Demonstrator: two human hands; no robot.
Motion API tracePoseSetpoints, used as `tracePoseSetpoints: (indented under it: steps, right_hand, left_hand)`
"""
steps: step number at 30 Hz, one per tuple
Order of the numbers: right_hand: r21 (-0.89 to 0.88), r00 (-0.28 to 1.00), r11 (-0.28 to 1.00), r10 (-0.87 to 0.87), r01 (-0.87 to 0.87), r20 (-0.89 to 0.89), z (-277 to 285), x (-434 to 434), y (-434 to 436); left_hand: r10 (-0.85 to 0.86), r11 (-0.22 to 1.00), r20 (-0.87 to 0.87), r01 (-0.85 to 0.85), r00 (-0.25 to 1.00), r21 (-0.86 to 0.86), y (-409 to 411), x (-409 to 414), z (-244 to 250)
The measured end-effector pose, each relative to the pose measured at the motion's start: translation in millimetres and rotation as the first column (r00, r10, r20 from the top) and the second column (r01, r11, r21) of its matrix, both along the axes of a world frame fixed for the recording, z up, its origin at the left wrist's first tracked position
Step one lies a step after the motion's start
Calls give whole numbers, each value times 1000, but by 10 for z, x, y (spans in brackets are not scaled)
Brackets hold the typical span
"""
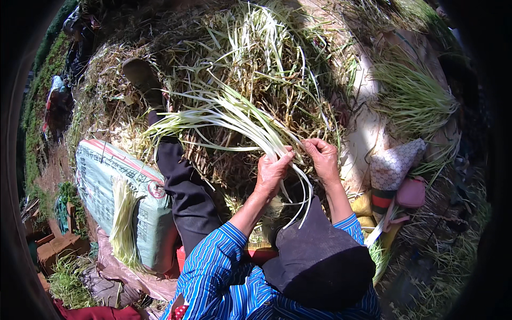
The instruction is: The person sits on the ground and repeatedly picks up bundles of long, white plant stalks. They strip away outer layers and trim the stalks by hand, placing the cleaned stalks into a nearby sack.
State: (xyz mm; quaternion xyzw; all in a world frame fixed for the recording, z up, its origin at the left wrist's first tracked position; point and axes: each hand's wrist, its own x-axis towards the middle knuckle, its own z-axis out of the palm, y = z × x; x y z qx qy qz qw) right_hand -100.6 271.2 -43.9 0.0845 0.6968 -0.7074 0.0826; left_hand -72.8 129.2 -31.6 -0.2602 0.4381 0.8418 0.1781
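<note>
My left hand (274, 171) grips a bunch of long, pale leafy stalks (240, 120), perhaps blanched chives, near its lower end. The green-yellow tips fan out to the upper left. Several thin white ends (304, 184) hang below that fist. Just to the right, my right hand (323, 159) has thumb and forefinger pinched together at the end of a stalk at the bunch's edge. Whether the pinched stalk is separate from the bunch I cannot tell. Beneath both hands is a heap of dry and green plant trimmings (256, 76).
A stuffed woven sack (150, 224) bearing writing stands at left, with a pale bundle of stalks (124, 224) against it. More green stalks (420, 96) lie at right. Near them are a patterned bag (396, 164) and a pink pouch (411, 193). My booted leg (184, 188) stretches forward.
</note>
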Motion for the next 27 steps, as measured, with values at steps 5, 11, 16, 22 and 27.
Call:
tracePoseSetpoints:
  steps: [5,11,16,22,27]
  right_hand:
    - [181,994,982,71,-55,-84,127,158,-144]
    - [605,942,781,66,156,-328,-106,160,1]
    - [791,982,584,-72,181,-172,-371,-50,723]
    - [904,973,404,115,138,-200,150,-81,806]
    - [350,782,716,618,-604,84,303,-62,-98]
  left_hand:
    - [42,999,20,-42,999,-9,8,7,77]
    - [151,986,-6,-150,988,71,-15,98,232]
    - [243,965,70,-249,967,84,-324,185,302]
    - [160,987,56,-162,986,27,-564,177,278]
    - [27,999,-51,-25,998,42,-562,141,275]
